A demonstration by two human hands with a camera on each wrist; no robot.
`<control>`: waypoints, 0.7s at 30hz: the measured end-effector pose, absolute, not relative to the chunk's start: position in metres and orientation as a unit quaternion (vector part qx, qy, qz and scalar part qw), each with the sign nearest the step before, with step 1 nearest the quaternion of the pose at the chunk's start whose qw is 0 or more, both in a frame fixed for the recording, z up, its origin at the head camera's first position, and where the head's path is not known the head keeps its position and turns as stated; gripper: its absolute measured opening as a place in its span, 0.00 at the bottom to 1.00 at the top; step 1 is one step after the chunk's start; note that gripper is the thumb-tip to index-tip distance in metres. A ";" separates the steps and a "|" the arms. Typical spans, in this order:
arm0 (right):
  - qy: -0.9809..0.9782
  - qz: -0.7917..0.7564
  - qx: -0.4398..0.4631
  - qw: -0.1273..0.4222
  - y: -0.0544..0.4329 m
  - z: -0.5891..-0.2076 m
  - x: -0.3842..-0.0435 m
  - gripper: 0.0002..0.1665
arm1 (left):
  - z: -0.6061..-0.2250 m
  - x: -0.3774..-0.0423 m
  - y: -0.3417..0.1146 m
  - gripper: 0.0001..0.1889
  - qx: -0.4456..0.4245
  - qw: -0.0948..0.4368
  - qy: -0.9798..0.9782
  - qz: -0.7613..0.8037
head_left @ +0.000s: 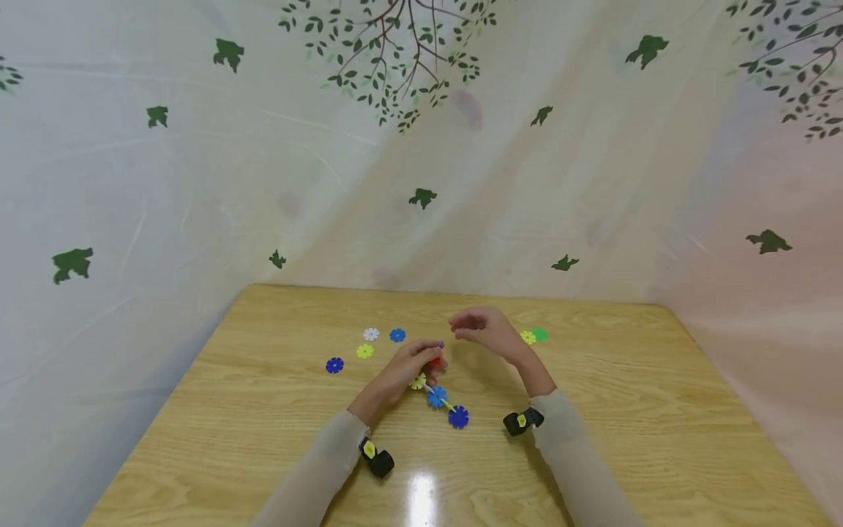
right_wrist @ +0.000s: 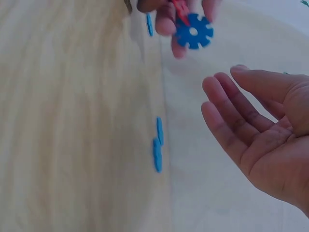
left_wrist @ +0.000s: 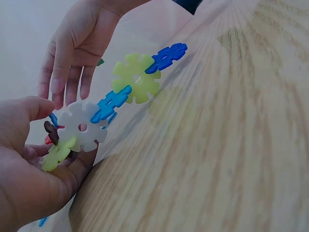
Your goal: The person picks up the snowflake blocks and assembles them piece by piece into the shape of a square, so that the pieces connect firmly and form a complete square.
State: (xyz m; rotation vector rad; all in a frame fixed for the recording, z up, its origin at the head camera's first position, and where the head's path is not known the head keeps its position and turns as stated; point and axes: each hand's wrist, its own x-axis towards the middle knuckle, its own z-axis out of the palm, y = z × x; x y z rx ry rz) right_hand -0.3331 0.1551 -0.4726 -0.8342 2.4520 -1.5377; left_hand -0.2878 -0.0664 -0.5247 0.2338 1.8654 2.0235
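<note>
My left hand point(head_left: 398, 371) holds a chain of notched plastic flower discs slotted into one another. In the left wrist view the thumb and fingers grip its near end, around a white disc point(left_wrist: 89, 138), a yellow disc point(left_wrist: 59, 154) and a small brown piece point(left_wrist: 51, 132). From there the chain runs out through a light blue disc point(left_wrist: 111, 103) and a larger yellow disc point(left_wrist: 129, 72) to a dark blue disc point(head_left: 458, 417). A red piece point(right_wrist: 180, 8) with a blue disc point(right_wrist: 202, 39) shows at the left fingers. Close by, my right hand point(head_left: 486, 331) is raised, fingers relaxed, holding nothing.
On the wooden table point(head_left: 626, 380), loose discs lie left of the hands: dark blue point(head_left: 334, 365), yellow point(head_left: 365, 351), white point(head_left: 372, 334) and blue point(head_left: 397, 334). Beyond the right forearm, a yellow disc point(head_left: 527, 337) overlaps a green one point(head_left: 541, 334). A leaf-print curtain point(head_left: 369, 219) hangs behind.
</note>
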 end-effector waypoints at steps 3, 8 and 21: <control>0.830 -0.492 -0.260 0.039 0.168 -0.471 -0.341 0.14 | -0.526 -0.288 -0.065 0.24 0.084 0.186 0.662 0.722; 0.868 -0.438 -0.230 0.046 0.181 -0.469 -0.352 0.13 | -0.527 -0.288 -0.063 0.25 0.081 0.182 0.654 0.730; 0.914 -0.342 -0.183 0.121 0.180 -0.479 -0.371 0.16 | -0.527 -0.288 -0.065 0.24 0.081 0.196 0.643 0.736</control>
